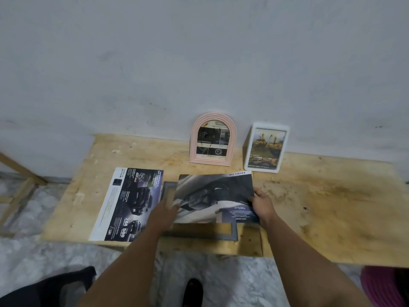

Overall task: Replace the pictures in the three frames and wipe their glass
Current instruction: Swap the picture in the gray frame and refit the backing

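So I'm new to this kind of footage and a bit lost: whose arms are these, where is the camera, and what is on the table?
There is no machine here. The single picture comes from a camera worn on a person's head, looking down at their own arms. The left hand and right hand hold a car brochure page by its side edges, over a grey frame lying flat on the plywood table. A second brochure sheet lies flat to the left. Against the wall stand a pink arched frame and a white frame, both with pictures in them.
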A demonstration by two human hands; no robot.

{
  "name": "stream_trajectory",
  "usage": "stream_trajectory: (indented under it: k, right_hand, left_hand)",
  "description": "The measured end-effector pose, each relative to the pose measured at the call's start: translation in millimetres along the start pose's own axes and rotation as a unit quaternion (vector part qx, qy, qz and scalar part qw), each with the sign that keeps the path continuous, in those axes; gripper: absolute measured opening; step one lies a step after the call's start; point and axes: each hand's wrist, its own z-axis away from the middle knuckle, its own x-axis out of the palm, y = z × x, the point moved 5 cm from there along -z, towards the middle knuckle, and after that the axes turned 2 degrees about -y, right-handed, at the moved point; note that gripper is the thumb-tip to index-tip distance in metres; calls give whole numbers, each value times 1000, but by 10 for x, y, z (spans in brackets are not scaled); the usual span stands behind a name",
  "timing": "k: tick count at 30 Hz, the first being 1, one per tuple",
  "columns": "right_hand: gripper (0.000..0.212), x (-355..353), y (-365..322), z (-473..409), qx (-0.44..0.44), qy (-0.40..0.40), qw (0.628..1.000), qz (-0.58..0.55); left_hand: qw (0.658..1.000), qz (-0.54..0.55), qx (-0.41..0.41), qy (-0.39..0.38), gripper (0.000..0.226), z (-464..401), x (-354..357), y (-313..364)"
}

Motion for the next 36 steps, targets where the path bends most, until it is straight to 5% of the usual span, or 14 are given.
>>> stream_trajectory:
  k: [6,18,30,36]
  right_hand:
    - [40,152,-423,188,-7,-60,998,1]
    - [33,1894,-743,395,-31,-209,968,137]
    - [19,4256,-661,277,-106,-202,939,258]
    - [44,5056,-309,-111,-91,-240,913,318]
  left_hand:
    - [976,209,-30,49,19,83,-294,110]
    - [883,357,-118,281,11,433,-1482,-946]
    - [843,373,-221,317,13,499,-2338,-2497]
    - [863,341,-295,229,27,-53,-2130,-3689]
